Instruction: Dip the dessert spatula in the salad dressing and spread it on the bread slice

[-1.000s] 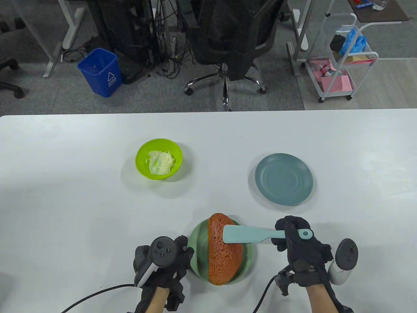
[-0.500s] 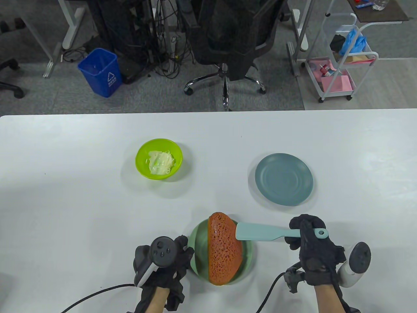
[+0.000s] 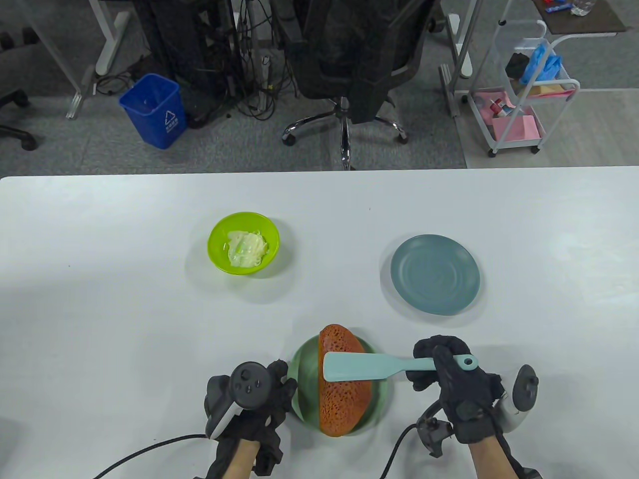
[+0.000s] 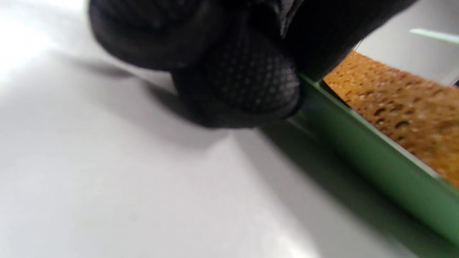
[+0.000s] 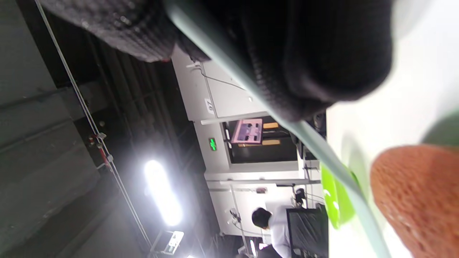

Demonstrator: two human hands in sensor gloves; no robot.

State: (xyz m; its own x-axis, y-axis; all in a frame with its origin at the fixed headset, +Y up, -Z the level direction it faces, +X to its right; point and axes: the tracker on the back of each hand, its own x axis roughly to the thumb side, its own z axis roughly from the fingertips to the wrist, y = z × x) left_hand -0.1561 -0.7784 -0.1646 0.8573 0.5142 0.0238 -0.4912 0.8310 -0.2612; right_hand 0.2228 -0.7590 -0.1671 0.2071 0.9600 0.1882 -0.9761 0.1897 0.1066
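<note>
Right hand (image 3: 452, 379), near the right of the table's near edge, has its fingers curled round the handle of the pale teal flat-bladed dessert spatula (image 3: 372, 365), whose blade lies across the porous orange-brown bread slice (image 3: 343, 399) on the round green plate (image 3: 299, 369). Left hand (image 3: 259, 399) sits just left of that plate, fingertips (image 4: 247, 82) pressed against its rim; whether they curl round it cannot be told. To spread well, I judge the blade should stay nearly flat and be drawn across the slice with light pressure, so the soft crumb does not tear, while the left hand steadies the plate. No dressing shows on the blade from above, so another dip may be due. Farther off to the left stands the lime-green bowl (image 3: 217, 229) holding creamy white salad dressing (image 3: 245, 248); farther right lies a round grey-blue plate (image 3: 435, 274) on the white table (image 3: 100, 299).
</note>
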